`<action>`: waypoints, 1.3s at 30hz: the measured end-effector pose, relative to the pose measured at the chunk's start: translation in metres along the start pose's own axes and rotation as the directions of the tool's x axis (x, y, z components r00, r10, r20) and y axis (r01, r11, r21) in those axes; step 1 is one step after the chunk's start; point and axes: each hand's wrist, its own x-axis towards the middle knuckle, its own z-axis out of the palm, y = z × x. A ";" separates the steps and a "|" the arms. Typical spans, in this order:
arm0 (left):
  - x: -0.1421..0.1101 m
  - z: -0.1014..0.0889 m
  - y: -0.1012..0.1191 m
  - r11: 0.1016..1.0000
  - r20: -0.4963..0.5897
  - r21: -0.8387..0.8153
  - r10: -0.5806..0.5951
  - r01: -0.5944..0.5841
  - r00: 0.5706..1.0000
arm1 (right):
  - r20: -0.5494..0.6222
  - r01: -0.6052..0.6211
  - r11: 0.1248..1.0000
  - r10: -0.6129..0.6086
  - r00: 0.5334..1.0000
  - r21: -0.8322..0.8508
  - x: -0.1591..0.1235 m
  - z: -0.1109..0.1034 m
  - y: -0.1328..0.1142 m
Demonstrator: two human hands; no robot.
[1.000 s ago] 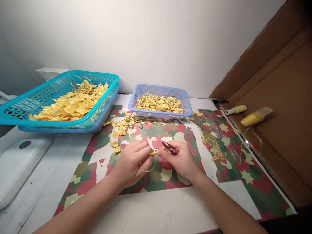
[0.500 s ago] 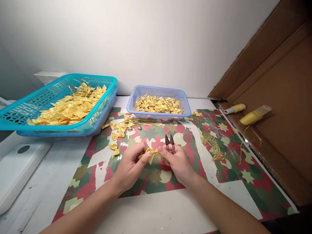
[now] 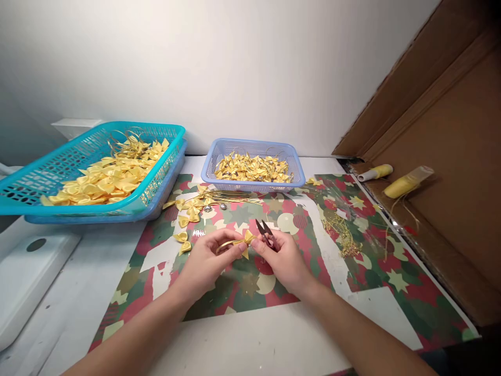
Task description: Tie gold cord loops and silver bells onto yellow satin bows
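Observation:
A yellow satin ribbon bow [image 3: 248,237] is held up between my two hands over the patterned sheet. My left hand [image 3: 207,263] pinches its left side with thumb and forefinger, and a thin gold cord [image 3: 224,244] loops by those fingers. On the bow's right side, the thumb of my right hand [image 3: 288,263] presses against the ribbon. Dark thread snips [image 3: 267,233] are tucked in that same hand, their blades apart and pointing up and left. Loose yellow bows [image 3: 192,211] lie beyond my left hand, beside gold cords [image 3: 230,197] and small silver bells [image 3: 223,206].
At the left, a turquoise basket [image 3: 164,167] full of yellow bows sits on a blue one. A lilac basket [image 3: 254,186] of corded bows stands at the back. Gold thread scraps [image 3: 344,237] lie right. Yellow thread spools [image 3: 407,183] are by the cardboard wall [image 3: 442,172].
The bow has turned and its loops show at a different angle, with a cord loop now visible at my left fingers. The snips have tilted to the left in my right hand.

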 end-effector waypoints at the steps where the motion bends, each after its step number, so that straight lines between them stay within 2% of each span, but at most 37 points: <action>1: 0.000 0.000 0.000 1.000 0.007 0.003 -0.010 0.010 1.000 | 0.017 0.018 1.000 -0.018 1.000 -0.010 0.000 0.000 0.000; 5: -0.002 -0.004 -0.001 0.999 0.077 0.002 -0.054 0.054 0.996 | 0.080 0.055 0.997 -0.051 0.996 -0.048 -0.001 0.000 0.001; 7: -0.001 -0.008 0.000 0.992 0.165 -0.097 -0.061 0.078 0.984 | 0.094 0.066 0.996 -0.061 0.994 -0.054 0.000 -0.001 0.002; 10: 0.001 -0.014 0.002 0.936 0.355 -0.307 -0.058 0.175 0.933 | 0.131 0.080 0.996 -0.076 0.989 -0.026 0.000 -0.004 0.001; 12: 0.003 -0.016 0.002 0.901 0.397 -0.354 -0.097 0.250 0.913 | 0.168 0.086 0.996 -0.082 0.982 -0.017 -0.001 -0.006 0.000; 15: 0.004 -0.013 0.001 0.946 0.289 -0.244 -0.141 0.215 0.947 | 0.224 0.090 0.995 -0.079 0.971 -0.040 -0.001 -0.008 -0.002; 18: 0.004 -0.007 0.000 0.991 0.218 -0.105 -0.053 0.078 0.974 | 0.224 0.087 0.993 -0.069 0.972 -0.073 -0.001 -0.009 -0.002; 22: 0.004 -0.002 -0.004 0.996 0.169 -0.066 0.068 -0.058 0.983 | 0.208 0.103 0.990 -0.081 0.975 -0.101 0.000 -0.007 -0.001; 24: 0.003 -0.002 -0.007 0.995 0.123 -0.052 0.089 -0.083 0.988 | 0.200 0.101 0.989 -0.078 0.977 -0.105 0.000 -0.006 -0.001; 28: 0.001 -0.003 -0.009 0.999 0.032 -0.031 0.038 -0.037 0.999 | 0.167 0.091 0.990 -0.072 0.983 -0.112 0.000 -0.005 -0.001; 30: 0.000 -0.004 -0.007 0.999 0.019 -0.029 0.017 -0.016 1.000 | 0.161 0.086 0.989 -0.066 0.985 -0.119 0.000 -0.005 -0.001; 34: 0.002 -0.004 -0.004 0.997 0.078 -0.046 -0.060 0.063 0.995 | 0.132 0.089 0.985 -0.069 0.989 -0.147 0.000 -0.005 -0.001; 39: 0.004 -0.006 -0.004 0.993 0.101 -0.071 -0.090 0.098 0.991 | 0.049 0.172 0.961 -0.165 0.985 -0.216 0.002 -0.007 0.001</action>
